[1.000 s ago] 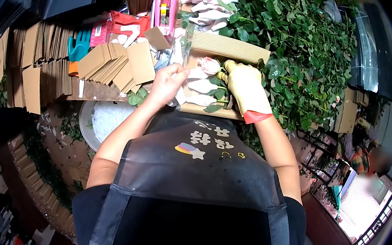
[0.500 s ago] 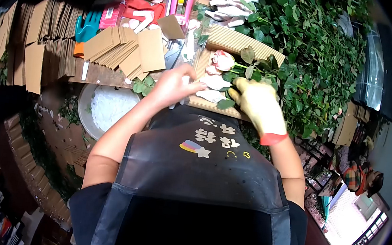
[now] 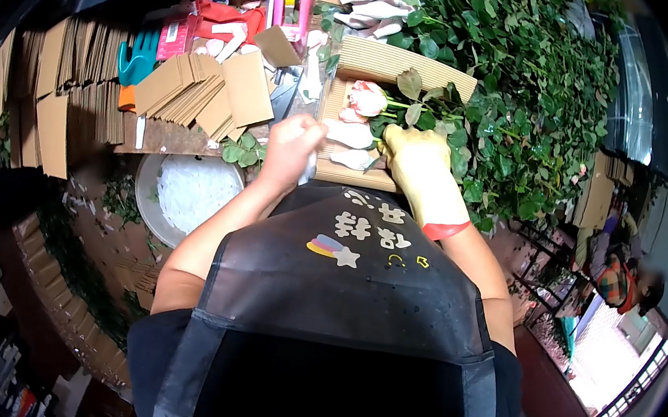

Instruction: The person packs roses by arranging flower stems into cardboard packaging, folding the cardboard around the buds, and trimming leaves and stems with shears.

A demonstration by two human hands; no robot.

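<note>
My left hand, bare, is closed with curled fingers at the left edge of the corrugated cardboard. Its fingertips come close to the tip of a rose in a white sleeve; what they pinch, if anything, is hidden. A yellow glove with a red cuff covers my right hand, whose fingers close on the stem just behind that sleeved rose. Another white-sleeved rose lies nearer to me. Beyond them a bare pink rose rests on the cardboard, a second pink bloom beside it.
Leafy stems pile up on the right; more sleeved roses lie at the back. Cardboard pieces, a pink tape dispenser and a teal glove are to the left. A tub of white sleeves stands below the table edge.
My left hand has curled its fingers from a spread pose. My right hand has moved slightly left and closed on the stem. The view has shifted a little.
</note>
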